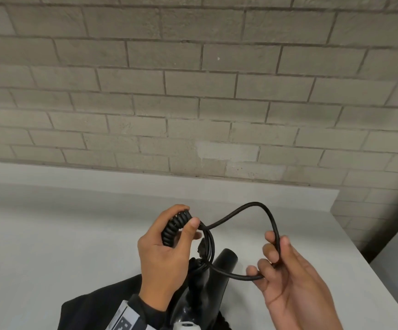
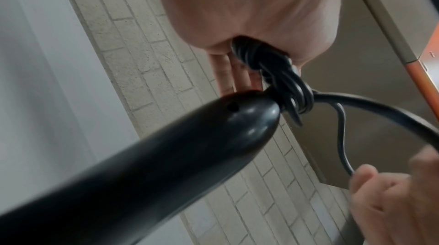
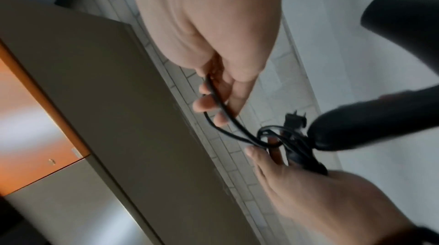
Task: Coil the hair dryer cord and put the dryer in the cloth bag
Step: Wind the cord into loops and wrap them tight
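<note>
The left hand (image 1: 162, 253) clamps its fingers (image 1: 188, 231) round the coiled cord (image 1: 175, 228). The right hand (image 1: 286, 277) pinches the cord's loop between fingers. Below them, the hair dryer (image 1: 213, 272) points its long axis away, above the table (image 1: 50, 234).

Left hand (image 1: 162, 248) fisted (thumb pressed over fingers); right hand (image 1: 286, 270) palm-up, fingers curled, pinching.

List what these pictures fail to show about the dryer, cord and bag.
- Hair dryer: head view, rear of the body cut off by the bottom edge and covered by the left hand.
- Cloth bag: only a dark fold at the bottom edge; its opening is unseen.
- Cord: the stretch inside the right hand is hidden by fingers.
- Plug: right wrist view, blurred.
</note>
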Tool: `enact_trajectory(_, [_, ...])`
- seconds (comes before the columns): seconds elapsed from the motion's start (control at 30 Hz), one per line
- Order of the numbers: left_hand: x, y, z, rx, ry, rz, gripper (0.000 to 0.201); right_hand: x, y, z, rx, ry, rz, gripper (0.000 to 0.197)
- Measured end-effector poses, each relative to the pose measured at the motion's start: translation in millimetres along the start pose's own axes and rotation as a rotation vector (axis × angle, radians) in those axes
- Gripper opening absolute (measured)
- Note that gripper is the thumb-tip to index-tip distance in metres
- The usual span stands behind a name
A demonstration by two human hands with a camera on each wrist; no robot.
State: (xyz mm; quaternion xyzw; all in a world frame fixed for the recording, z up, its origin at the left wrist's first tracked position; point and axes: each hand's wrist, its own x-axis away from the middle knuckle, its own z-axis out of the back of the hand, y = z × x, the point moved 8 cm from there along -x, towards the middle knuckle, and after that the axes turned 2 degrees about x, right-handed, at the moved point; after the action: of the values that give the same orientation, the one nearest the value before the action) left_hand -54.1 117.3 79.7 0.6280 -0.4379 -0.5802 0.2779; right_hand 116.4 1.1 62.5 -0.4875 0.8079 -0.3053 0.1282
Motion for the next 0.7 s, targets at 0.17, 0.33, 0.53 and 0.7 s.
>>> enact_trajectory(0.17, [4.5,2.3,-10.4,-0.032,-0.048,0.004,0.022,-7.1,-4.6,26.5,0.089,0.201,-0.009,0.027])
enact_trajectory(0.33, [5.4,6.4,-8.9,-0.115,-0.017,-0.058,0.022,10.8,-31.8,31.3,0.855,0.395,0.551,0.023])
enact_trajectory(0.53, [10.1,14.2,-12.5,-0.176,-0.026,-0.119,0.023,39.3,14.8,-39.8,1.599,-0.081,0.902,0.027])
enact_trajectory(0.7, [7.1,9.2,-8.9,-0.179,-0.026,-0.082,0.019,21.5,19.6,-33.2,1.589,-0.256,0.735,0.017])
